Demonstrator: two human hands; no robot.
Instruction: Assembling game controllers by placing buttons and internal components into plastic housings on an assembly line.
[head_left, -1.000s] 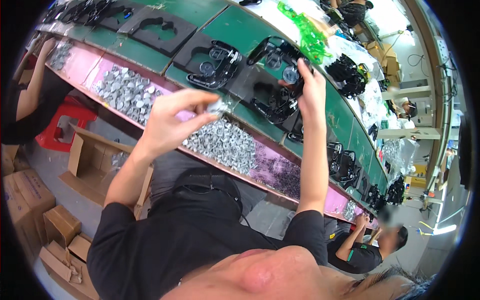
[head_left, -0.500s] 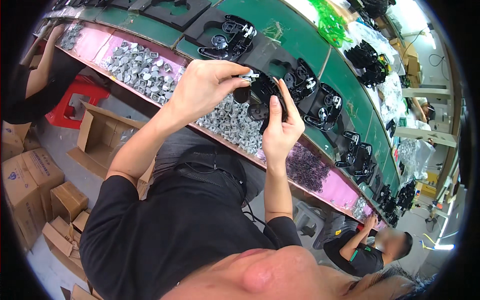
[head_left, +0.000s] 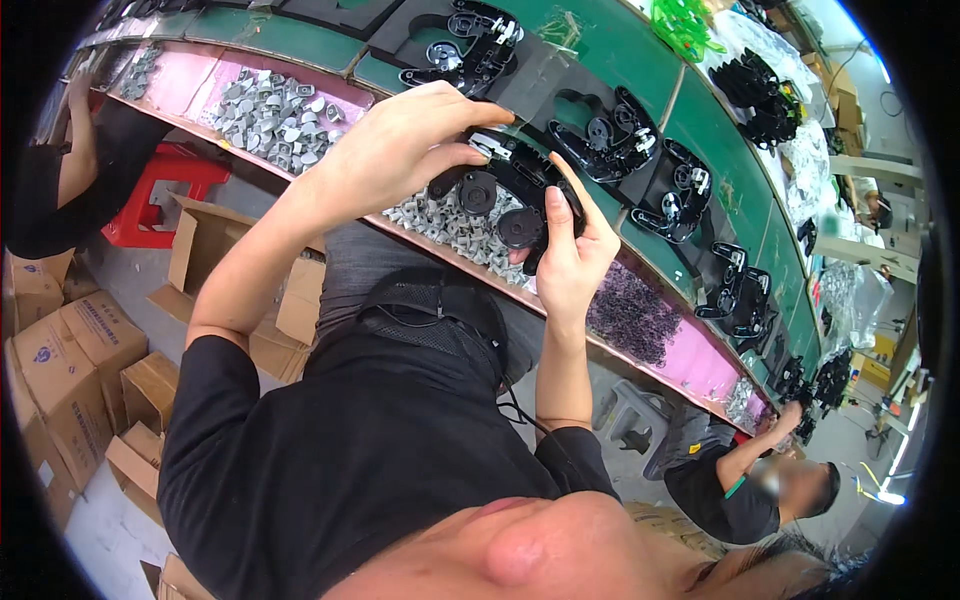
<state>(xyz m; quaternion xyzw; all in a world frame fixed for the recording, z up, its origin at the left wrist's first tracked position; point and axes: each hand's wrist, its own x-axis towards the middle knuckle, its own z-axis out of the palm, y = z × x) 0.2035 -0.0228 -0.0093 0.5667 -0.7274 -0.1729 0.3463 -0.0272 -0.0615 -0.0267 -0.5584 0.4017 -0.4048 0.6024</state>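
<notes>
A black game controller shell [head_left: 500, 192], with two round stick mounts facing me, is held above the pink tray. My right hand [head_left: 574, 255] grips its right side, thumb in front and fingers stretched along the outer edge. At the upper left edge, the thumb and index finger of my left hand [head_left: 400, 145] close around a small light-grey part [head_left: 490, 145] against the shell. The fingers hide part of that piece, so I cannot tell whether it is seated. Below the shell lies a pile of small grey parts [head_left: 455, 238].
More controller shells [head_left: 675, 195] sit in black foam holders along the green bench [head_left: 655, 105]. The pink tray [head_left: 700, 355] holds grey parts [head_left: 275, 115] and small dark rings [head_left: 632, 312]. Cardboard boxes [head_left: 85, 350] and a red stool [head_left: 160, 195] stand left. Co-workers [head_left: 735, 490] sit either side.
My left hand has brought the small light-grey part from beside the shell onto its upper edge. The shell has turned so its round stick mounts show more fully.
</notes>
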